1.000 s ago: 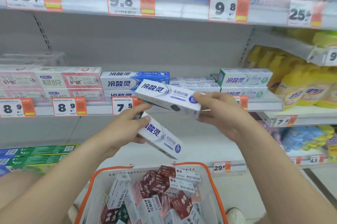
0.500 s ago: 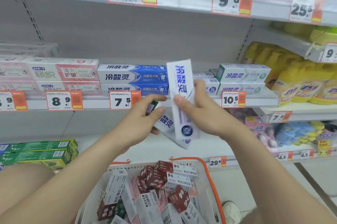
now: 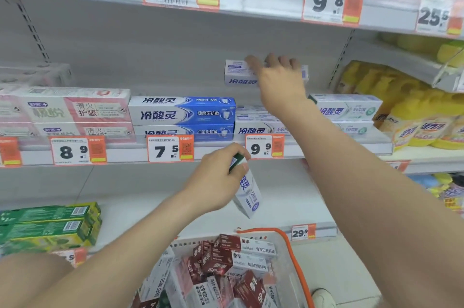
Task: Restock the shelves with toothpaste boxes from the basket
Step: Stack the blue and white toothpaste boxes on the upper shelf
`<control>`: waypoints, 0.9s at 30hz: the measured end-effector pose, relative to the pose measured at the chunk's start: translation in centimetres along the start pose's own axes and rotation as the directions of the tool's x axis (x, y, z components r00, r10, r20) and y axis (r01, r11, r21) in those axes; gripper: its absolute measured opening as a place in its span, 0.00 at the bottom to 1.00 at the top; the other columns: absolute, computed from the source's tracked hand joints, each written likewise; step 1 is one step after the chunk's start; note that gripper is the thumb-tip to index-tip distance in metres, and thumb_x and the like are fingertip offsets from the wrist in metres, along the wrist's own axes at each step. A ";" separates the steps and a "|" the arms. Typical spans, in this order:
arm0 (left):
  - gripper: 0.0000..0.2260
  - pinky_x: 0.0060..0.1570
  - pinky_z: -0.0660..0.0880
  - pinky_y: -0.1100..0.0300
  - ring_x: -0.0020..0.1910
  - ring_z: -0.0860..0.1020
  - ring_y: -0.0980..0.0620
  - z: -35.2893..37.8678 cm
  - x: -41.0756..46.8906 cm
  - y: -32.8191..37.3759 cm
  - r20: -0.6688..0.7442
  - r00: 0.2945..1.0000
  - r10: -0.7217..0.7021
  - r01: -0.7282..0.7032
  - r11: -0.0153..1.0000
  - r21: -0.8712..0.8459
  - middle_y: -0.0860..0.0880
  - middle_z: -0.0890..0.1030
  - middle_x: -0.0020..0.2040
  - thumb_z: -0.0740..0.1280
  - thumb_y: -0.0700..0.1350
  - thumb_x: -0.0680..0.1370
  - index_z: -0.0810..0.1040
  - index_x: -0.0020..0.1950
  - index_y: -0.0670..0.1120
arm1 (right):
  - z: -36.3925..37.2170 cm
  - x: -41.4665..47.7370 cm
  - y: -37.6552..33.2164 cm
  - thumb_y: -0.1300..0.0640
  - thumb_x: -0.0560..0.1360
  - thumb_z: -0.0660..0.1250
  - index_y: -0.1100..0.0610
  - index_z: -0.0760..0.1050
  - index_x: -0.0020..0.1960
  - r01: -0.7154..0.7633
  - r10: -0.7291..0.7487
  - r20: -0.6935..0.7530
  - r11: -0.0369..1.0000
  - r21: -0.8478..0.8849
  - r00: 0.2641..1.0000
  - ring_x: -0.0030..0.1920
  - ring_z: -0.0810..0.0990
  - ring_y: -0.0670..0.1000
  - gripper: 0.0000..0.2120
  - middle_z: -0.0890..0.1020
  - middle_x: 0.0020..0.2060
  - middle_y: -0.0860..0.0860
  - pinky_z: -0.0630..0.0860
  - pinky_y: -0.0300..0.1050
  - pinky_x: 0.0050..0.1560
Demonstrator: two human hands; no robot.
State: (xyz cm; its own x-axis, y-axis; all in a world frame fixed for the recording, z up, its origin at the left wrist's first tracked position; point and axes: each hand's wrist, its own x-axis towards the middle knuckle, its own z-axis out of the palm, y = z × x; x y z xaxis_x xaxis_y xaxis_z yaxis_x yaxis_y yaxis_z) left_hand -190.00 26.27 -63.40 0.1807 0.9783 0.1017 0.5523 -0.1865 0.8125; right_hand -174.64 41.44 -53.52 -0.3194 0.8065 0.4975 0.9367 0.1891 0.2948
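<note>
My right hand (image 3: 278, 81) grips a white and purple toothpaste box (image 3: 237, 74), held level above the stack of matching boxes (image 3: 258, 127) on the middle shelf (image 3: 125, 154) over the 9.9 tag. Just below that shelf's edge, my left hand (image 3: 216, 179) holds a second white and purple box (image 3: 247, 194) that hangs down at a tilt. At the bottom of the view, the white basket with an orange rim (image 3: 296, 265) holds several red and white toothpaste boxes (image 3: 226, 262).
Blue boxes (image 3: 183, 114) and pink boxes (image 3: 67, 109) fill the middle shelf to the left, green-white boxes (image 3: 349, 109) to the right. Yellow bags (image 3: 424, 119) sit further right. Green boxes (image 3: 50, 225) lie on the lower shelf at left. The top shelf edge (image 3: 251, 9) overhangs.
My right hand has lifted its box from in front of my left hand up and right, turned it level, and brought it over the stack on the middle shelf. The left hand stays low.
</note>
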 end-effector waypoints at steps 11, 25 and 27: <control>0.06 0.48 0.81 0.49 0.45 0.79 0.52 -0.4 0.2 -0.1 0.020 1.000 0.004 -0.004 1.000 -0.029 0.54 0.81 0.52 0.65 0.48 0.85 0.77 0.60 0.58 | 3.1 3.7 0.7 0.59 0.81 0.58 0.39 0.63 0.77 0.037 -0.116 0.642 0.990 0.134 0.758 0.63 0.75 0.61 0.28 0.74 0.68 0.52 0.75 0.63 0.65; 0.05 0.42 0.86 0.48 0.46 0.87 0.50 -2.4 -0.1 1.3 -0.251 0.966 -0.055 -0.048 0.920 -0.388 0.54 0.84 0.50 0.69 0.43 0.84 0.80 0.58 0.51 | -0.4 -6.2 1.2 0.63 0.73 0.59 0.54 0.82 0.52 -0.067 0.028 0.065 0.685 0.726 0.997 0.46 0.80 0.55 0.14 0.84 0.43 0.52 0.75 0.47 0.48; 0.05 0.42 0.86 0.48 0.47 0.86 0.46 -2.4 -0.4 1.9 -0.308 0.951 0.000 -0.139 0.893 -0.428 0.54 0.83 0.48 0.69 0.42 0.83 0.81 0.57 0.50 | -1.7 -9.1 1.8 0.57 0.72 0.60 0.50 0.84 0.52 -0.123 -0.061 0.196 0.589 0.799 0.979 0.46 0.83 0.51 0.16 0.87 0.43 0.48 0.77 0.45 0.49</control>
State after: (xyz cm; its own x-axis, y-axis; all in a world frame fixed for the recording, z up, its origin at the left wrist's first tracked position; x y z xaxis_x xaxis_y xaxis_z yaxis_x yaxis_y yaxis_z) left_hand -191.00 25.73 -60.49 -0.0787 0.9585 0.2739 0.1198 -0.2636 0.9572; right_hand -170.29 33.52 -56.17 -0.3419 0.8874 0.3093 0.7054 0.4598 -0.5394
